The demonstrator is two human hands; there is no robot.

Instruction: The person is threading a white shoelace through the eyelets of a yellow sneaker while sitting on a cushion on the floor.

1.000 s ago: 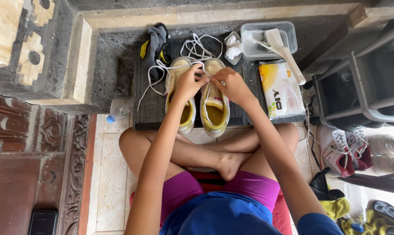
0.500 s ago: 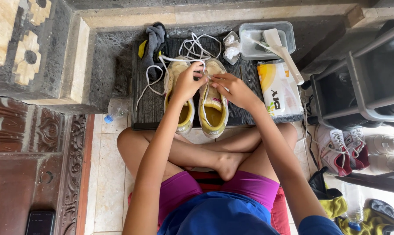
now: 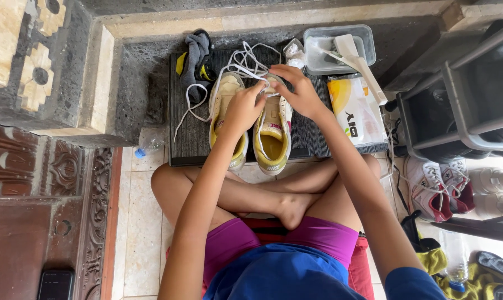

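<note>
Two white and yellow sneakers stand side by side on a dark ribbed mat (image 3: 187, 139) in front of my crossed legs. My left hand (image 3: 241, 109) lies over the left sneaker (image 3: 224, 93), and its fingertips pinch the white lace (image 3: 244, 62) at the right sneaker (image 3: 273, 130). My right hand (image 3: 299, 91) hovers over that shoe's front and grips the same lace between its fingers. Loose lace loops trail beyond the toes and off to the left of the mat.
Grey and yellow socks (image 3: 196, 55) lie at the mat's back left. A clear tub (image 3: 367, 41) holds a brush, with a white and yellow pouch (image 3: 354, 108) below it. A metal rack (image 3: 457, 111), white-red sneakers (image 3: 435, 186), a plastic bottle (image 3: 148, 145) and a phone (image 3: 55, 284) surround me.
Both hands stay at the right sneaker's laces. My right hand has shifted slightly toward the toe, and the loose loops have moved a little.
</note>
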